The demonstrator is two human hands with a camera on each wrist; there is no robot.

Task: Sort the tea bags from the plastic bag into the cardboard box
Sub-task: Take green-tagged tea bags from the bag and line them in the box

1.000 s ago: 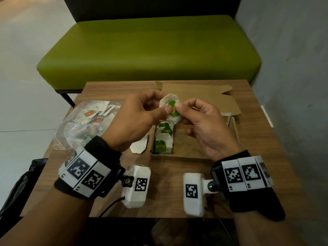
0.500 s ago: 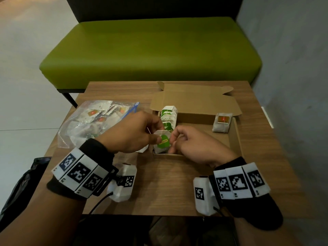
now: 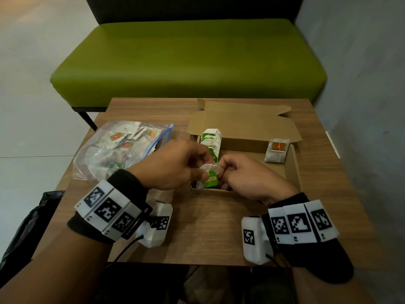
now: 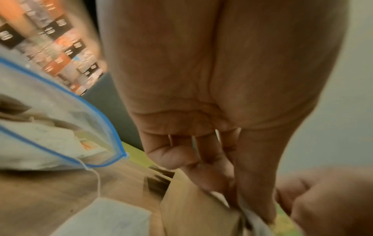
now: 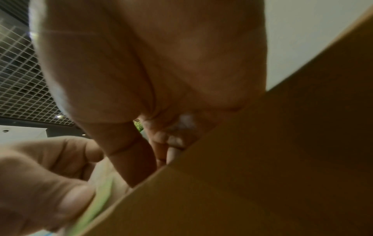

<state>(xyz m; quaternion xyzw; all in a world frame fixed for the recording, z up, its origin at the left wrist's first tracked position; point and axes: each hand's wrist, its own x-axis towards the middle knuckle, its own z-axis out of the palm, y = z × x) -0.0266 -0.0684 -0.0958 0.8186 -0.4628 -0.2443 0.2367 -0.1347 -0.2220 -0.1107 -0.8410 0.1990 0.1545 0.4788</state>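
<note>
A white tea bag with a green tag (image 3: 210,177) stands at the near left corner of the open cardboard box (image 3: 292,170). My left hand (image 3: 175,164) pinches its top edge, and my right hand (image 3: 243,175) pinches it from the right, fingers curled inside the box. Behind it a row of green-tagged tea bags (image 3: 210,140) fills the box's left side. One red-tagged tea bag (image 3: 276,149) leans in the far right corner. The clear plastic bag (image 3: 114,151) with more tea bags lies left of the box. The left wrist view shows my fingers (image 4: 214,174) gripping white paper (image 4: 252,218).
The box and bag sit on a small wooden table (image 3: 208,235). A loose white tea bag (image 4: 105,218) lies on the table between bag and box. A green bench (image 3: 188,60) stands behind the table, a grey wall on the right, and a black bag (image 3: 26,227) on the floor at left.
Both hands have come down from above the box with the green-tagged tea bag and now hold it at the front of the row inside the box.
</note>
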